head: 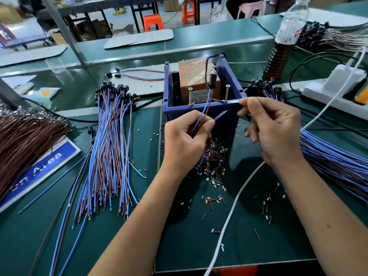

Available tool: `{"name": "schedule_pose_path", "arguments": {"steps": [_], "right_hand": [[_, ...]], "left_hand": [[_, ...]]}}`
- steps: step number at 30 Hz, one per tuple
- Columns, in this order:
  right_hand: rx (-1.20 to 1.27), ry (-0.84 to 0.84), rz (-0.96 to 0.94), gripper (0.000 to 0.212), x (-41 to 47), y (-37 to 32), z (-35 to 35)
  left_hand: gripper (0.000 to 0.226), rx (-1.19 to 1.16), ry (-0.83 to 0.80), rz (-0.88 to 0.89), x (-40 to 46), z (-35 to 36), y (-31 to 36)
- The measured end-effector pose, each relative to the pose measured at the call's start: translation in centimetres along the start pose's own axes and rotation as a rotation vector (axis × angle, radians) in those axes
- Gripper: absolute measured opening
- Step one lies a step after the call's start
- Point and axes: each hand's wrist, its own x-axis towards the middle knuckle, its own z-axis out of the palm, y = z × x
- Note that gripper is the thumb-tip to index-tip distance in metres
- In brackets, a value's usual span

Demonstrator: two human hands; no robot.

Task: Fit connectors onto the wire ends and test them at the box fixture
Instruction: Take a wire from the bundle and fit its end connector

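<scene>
Wire pair pinched at the box fixture, ends free for fitting.

Blue and brown wire pair [201, 120] is held in the left hand [185, 140], its grip closed between thumb and fingertips just short of the bare ends, in front of the blue box fixture [201, 108] on the table [179, 246]. The right hand [272, 128] is curled, its grip apparently closed on wires from the bundle [334, 156] at the box rim. The wire is judged light, thin and floppy, so it is best pinched close to the end.

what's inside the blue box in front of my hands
Inside the blue box stands an orange block wrapped in clear tape, with a black cable. The box's front wall hides its floor.
</scene>
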Motion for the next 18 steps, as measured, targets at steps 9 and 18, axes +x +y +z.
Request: {"name": "schedule_pose_path", "arguments": {"steps": [9,18], "right_hand": [[0.05,-0.105,0.049,0.004,-1.5,0.1,2.2],[0.152,-0.017,0.06,0.012,-1.4,-0.4,2.5]], "left_hand": [[0.007,-0.132,0.004,0.008,-0.4,0.8,0.1],[0.013,-0.065,0.322,0.062,-0.8,0.9,1.0]]}}
